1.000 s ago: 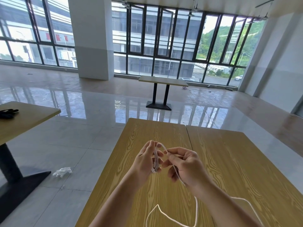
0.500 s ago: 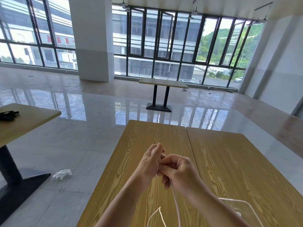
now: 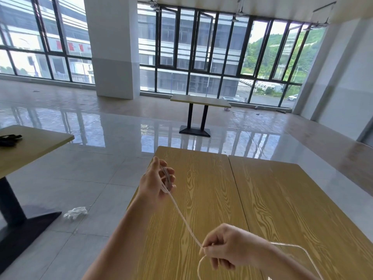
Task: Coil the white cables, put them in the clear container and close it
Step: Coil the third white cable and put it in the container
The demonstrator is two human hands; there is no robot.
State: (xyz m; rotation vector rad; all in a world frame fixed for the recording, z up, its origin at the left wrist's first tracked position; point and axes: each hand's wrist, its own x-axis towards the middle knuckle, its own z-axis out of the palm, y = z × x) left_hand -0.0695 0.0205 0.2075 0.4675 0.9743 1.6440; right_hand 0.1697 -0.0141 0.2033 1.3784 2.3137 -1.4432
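A thin white cable [image 3: 182, 217] runs taut and slanted between my two hands above the wooden table [image 3: 278, 199]. My left hand [image 3: 156, 181] is raised near the table's left edge, with a few loops of the cable wound around its fingers. My right hand [image 3: 221, 246] is lower and nearer to me, pinching the cable between thumb and fingertips. Below that hand the loose end curves down out of view. The clear container [image 3: 302, 257] shows only as a transparent rim behind my right wrist at the bottom right; its inside is mostly hidden.
The table is two wood-grain tops joined side by side. Another table [image 3: 30, 146] at the left carries a dark object [image 3: 9, 138]. A third table [image 3: 199, 102] stands farther back. A crumpled white glove [image 3: 75, 212] lies on the glossy tiled floor.
My hands were together in front of me; now the right hand has pulled down and toward me along the cable, stretching it straight. The left hand has lifted slightly leftward with the loops.
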